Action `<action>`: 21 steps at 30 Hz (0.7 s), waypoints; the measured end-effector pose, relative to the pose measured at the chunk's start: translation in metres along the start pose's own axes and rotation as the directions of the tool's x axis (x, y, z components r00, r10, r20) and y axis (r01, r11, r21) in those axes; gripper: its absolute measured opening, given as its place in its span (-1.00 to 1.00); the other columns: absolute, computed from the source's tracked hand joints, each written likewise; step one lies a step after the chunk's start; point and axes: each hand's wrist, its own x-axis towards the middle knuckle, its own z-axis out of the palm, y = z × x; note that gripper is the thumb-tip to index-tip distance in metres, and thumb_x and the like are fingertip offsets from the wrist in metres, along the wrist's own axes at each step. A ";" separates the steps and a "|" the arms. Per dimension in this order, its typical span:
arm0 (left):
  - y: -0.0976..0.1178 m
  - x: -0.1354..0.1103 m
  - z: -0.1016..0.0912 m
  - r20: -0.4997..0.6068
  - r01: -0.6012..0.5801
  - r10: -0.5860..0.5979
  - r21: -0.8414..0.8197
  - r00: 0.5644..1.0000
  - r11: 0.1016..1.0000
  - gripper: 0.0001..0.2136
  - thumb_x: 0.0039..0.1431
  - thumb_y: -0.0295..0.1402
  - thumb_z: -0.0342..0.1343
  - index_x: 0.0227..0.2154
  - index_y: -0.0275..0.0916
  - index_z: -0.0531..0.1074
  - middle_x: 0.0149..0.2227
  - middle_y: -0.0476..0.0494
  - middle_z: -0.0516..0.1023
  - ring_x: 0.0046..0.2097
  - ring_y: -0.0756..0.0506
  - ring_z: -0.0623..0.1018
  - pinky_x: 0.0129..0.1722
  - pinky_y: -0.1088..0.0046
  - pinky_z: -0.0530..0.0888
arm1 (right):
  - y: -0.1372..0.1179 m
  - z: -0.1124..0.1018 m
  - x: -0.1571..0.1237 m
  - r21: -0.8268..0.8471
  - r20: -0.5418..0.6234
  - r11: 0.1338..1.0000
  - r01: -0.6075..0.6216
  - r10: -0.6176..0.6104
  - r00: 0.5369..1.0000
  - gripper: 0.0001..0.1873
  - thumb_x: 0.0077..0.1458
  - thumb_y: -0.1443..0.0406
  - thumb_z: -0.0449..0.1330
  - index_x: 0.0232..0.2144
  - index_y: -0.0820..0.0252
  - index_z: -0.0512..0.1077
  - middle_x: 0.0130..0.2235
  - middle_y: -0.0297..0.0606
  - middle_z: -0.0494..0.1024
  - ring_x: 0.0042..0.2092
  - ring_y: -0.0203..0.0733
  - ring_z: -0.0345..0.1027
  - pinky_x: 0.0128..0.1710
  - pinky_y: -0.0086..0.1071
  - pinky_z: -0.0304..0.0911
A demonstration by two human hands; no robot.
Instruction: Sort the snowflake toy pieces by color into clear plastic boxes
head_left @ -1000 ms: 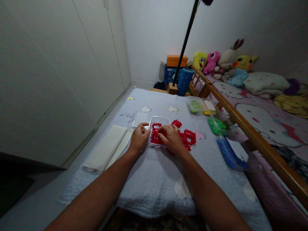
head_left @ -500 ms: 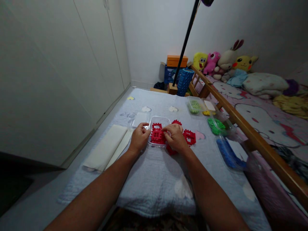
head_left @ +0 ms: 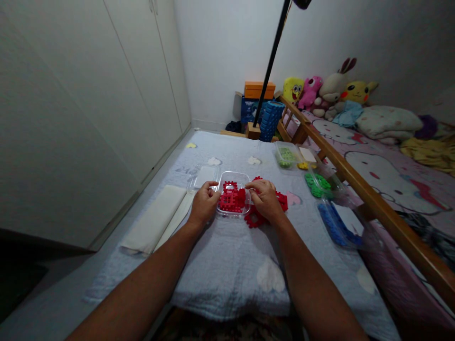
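Note:
A clear plastic container (head_left: pixel 234 176) sits in front of me with several red notched plastic building pieces (head_left: pixel 229 202) inside. One red piece on its right side looks tilted up. My left hand (head_left: pixel 205 201) is closed on the container's left rim, thumb and fingers pinching the edge. Over the right rim is my right hand (head_left: pixel 265 196), with its index finger and thumb a little apart and nothing seen between them. More loose red pieces (head_left: pixel 253 219) lie on the cloth under and around that hand, which partly hides them.
Left of the container lie a clear lid (head_left: pixel 205 176) and a folded cream cloth (head_left: pixel 156 218). Along the right edge stand containers of light green pieces (head_left: pixel 285 157), yellow pieces (head_left: pixel 304 165), green pieces (head_left: pixel 318 184) and blue pieces (head_left: pixel 334 225). A wooden bed rail (head_left: pixel 350 177) runs beside them.
My right hand has drawn back rightward from inside the container to its right rim, leaving a red piece tilted inside. My left hand stays on the left rim.

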 end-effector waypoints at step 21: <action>0.005 -0.001 0.000 0.002 0.016 -0.016 -0.001 1.000 1.000 -0.68 0.05 -0.25 0.14 -0.14 -0.25 0.47 -0.60 0.18 0.25 -0.52 -0.01 0.33 -0.47 0.48 0.21 | 0.027 -0.001 0.001 -0.411 0.071 0.900 -0.149 0.194 0.978 -0.64 0.25 0.17 0.20 0.06 0.04 0.56 0.06 -0.07 0.57 0.05 0.12 0.34 0.02 -0.10 0.19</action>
